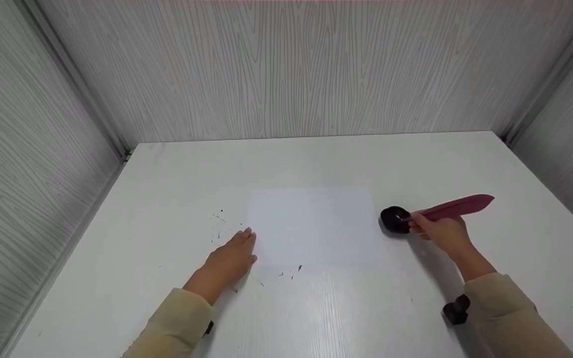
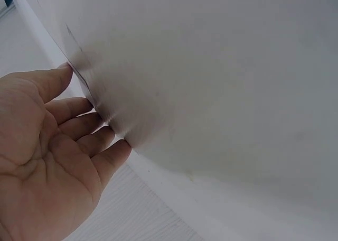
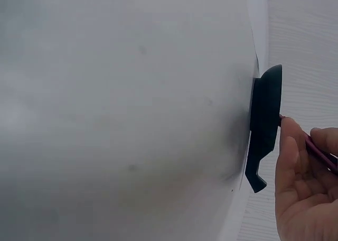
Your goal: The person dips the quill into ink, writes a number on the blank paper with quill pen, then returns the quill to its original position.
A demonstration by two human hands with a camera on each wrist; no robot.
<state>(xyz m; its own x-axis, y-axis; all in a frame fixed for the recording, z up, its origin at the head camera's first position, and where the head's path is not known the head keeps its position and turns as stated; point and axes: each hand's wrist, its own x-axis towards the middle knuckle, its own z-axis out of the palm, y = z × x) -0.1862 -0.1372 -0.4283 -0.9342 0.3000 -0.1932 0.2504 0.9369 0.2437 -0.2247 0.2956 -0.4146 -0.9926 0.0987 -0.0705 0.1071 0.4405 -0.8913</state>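
Note:
My right hand point(image 1: 444, 235) pinches a dark red feather quill pen point(image 1: 463, 206), its feather end pointing up and right. The lower tip reaches into a small black dish point(image 1: 390, 219) just right of a blank white sheet of paper point(image 1: 315, 226). In the right wrist view the dark dish point(image 3: 265, 111) appears side-on, with the quill's shaft point(image 3: 319, 155) between thumb and fingers. My left hand point(image 1: 230, 259) rests palm down at the paper's left edge. The left wrist view shows the fingertips of that hand point(image 2: 50, 151) touching the white surface, holding nothing.
The white tabletop point(image 1: 316, 159) carries several small dark marks point(image 1: 286, 273) around the paper's left and lower edges. Grey wood-grain panels point(image 1: 311, 69) enclose the back and both sides. A black device point(image 1: 456, 311) sits at the right wrist.

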